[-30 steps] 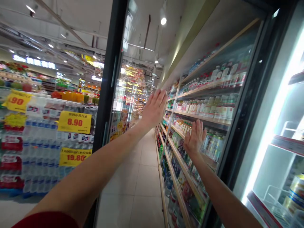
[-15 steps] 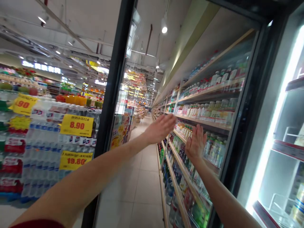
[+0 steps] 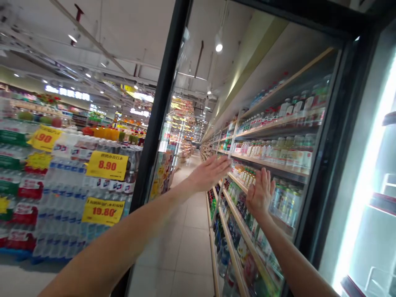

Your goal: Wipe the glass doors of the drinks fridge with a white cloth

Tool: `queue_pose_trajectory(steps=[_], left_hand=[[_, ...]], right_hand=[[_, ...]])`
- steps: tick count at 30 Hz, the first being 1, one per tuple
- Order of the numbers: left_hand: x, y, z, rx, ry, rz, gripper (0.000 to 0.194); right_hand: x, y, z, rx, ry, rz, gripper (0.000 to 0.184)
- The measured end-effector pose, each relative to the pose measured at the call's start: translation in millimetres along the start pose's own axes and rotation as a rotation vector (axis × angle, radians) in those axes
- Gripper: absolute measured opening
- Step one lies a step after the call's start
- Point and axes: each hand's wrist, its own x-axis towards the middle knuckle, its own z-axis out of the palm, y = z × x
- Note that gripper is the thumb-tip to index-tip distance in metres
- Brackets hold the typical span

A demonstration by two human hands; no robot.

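Both my hands press flat on the inside of an open glass fridge door [image 3: 198, 103] that swings out into a shop aisle. My left hand [image 3: 210, 172] has its fingers stretched out, palm on the glass near the door's middle. My right hand [image 3: 260, 194] lies open with fingers spread upward, a little lower and nearer the hinge side. Neither hand holds anything. Through the glass I see long shelves of drink bottles [image 3: 272, 148].
The door's black frame [image 3: 157, 123] stands at the left of the pane. Left of it are stacked packs of water bottles with yellow price signs [image 3: 107, 165]. The lit fridge interior [image 3: 368, 198] with white shelves is at the right. A tiled aisle floor [image 3: 185, 247] runs ahead.
My left hand has dropped lower on the glass and tilted from upright to nearly level. The right hand stays put. The door and view have shifted slightly right.
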Motion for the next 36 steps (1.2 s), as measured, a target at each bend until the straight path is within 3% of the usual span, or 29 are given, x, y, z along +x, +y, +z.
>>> queue_pose_trajectory(steps=[4,5,9,10,14,15,16,19,20,21,24,26,28,31,32,34,36], left_hand=[[6,-10,0.5,0.052,0.139,-0.514,0.047],[5,-9,0.9,0.049,0.148,-0.523,0.047],[-9,4,0.5,0.007,0.058,-0.137,0.044],[-13,3,-0.6,0.013,0.056,-0.148,0.044],[-25,-8,-3.2,0.085,0.173,-0.603,0.046],[-27,-5,-2.5,0.091,0.189,-0.62,0.046],[-29,1,-1.4,0.084,0.182,-0.549,0.046],[-40,22,0.4,0.012,0.062,-0.111,0.049],[-46,24,-0.4,-0.004,0.04,-0.068,0.05],[-52,21,-2.0,-0.008,0.046,-0.11,0.051],[-71,4,-7.8,0.03,0.162,-0.52,0.054],[-80,4,-7.7,0.049,0.196,-0.683,0.057],[-85,20,-3.2,0.034,0.155,-0.611,0.06],[-86,46,4.3,-0.03,0.029,-0.232,0.06],[-85,46,4.9,-0.043,0.009,-0.176,0.058],[-83,31,2.1,-0.026,0.05,-0.282,0.054],[-84,9,-3.7,0.035,0.145,-0.57,0.053]], right_hand=[[0,1,0,0.015,-0.01,-0.005,0.057],[0,1,0,0.02,-0.016,-0.003,0.058],[0,1,-1,0.028,-0.039,0.006,0.059],[0,1,-1,0.026,-0.047,0.011,0.058],[0,0,-1,0.013,-0.059,0.023,0.058],[0,0,-1,0.011,-0.056,0.022,0.057],[0,0,0,0.009,-0.054,0.022,0.057],[0,0,0,0.01,-0.049,0.02,0.057],[0,1,0,0.011,-0.05,0.022,0.057],[0,1,0,0.012,-0.051,0.022,0.058],[-1,1,0,0.021,-0.057,0.03,0.059],[-1,1,-1,0.025,-0.056,0.034,0.059],[-1,1,-1,0.023,-0.053,0.033,0.058],[-1,1,0,0.015,-0.04,0.016,0.056],[-1,1,0,0.013,-0.035,0.012,0.056],[-1,1,0,0.01,-0.033,0.009,0.056],[-1,1,1,0.005,-0.037,0.006,0.056]])
